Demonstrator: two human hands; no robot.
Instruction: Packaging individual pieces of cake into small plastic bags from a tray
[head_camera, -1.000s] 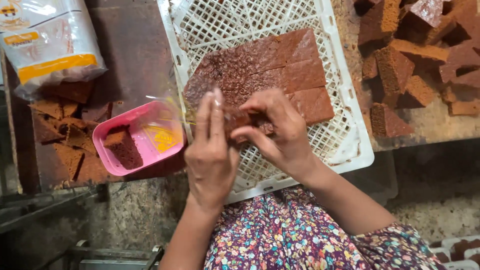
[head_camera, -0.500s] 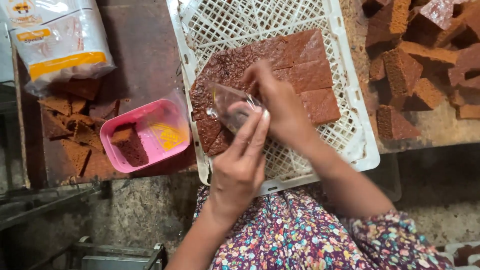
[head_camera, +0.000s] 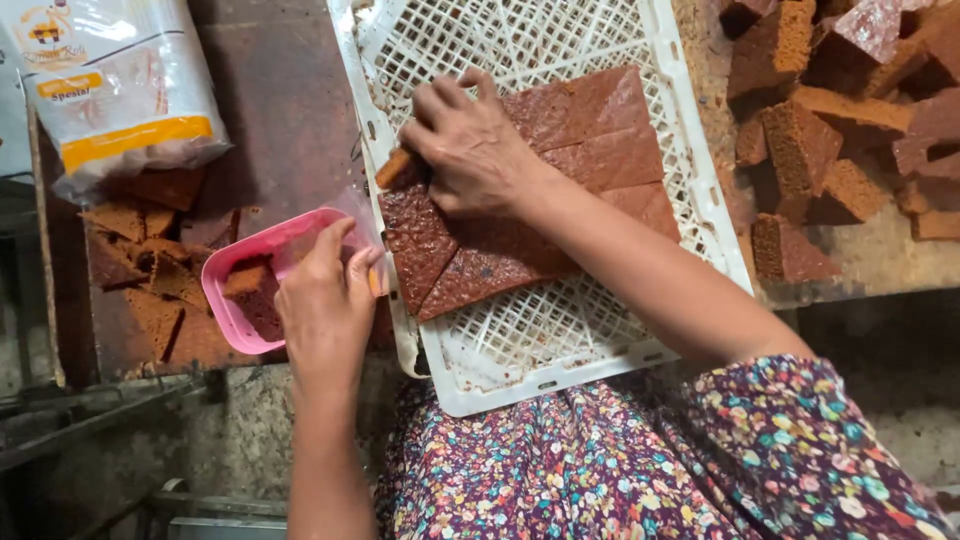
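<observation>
1. Our right hand (head_camera: 470, 150) pinches 1 cake wedge (head_camera: 393, 168) in the white crate (head_camera: 560, 340) w/ cut cake slab (head_camera: 520, 200).
2. Left hand (head_camera: 325, 305) fingers curl around clear wrap (head_camera: 355, 215) beside the pink tub (head_camera: 225, 300), which holds cake bits (head_camera: 255, 290).

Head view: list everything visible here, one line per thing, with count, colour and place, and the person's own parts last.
Crate: one, white lattice plastic, centre.
Cake slabs: several flat, dark brown, laid together inside the crate.
Cake piece: one, small, brown, pinched at the crate's left edge.
Tub: one, pink, left of the crate, with brown cake inside.
Clear wrapper: one, above the tub's right end.
Cake offcuts: several, brown, left of the tub.
Bag: one, white and yellow plastic, upper left.
Cake chunks: many, brown, piled upper right.
Left hand: at the tub and wrapper.
Right hand: pinching the cake piece.
</observation>
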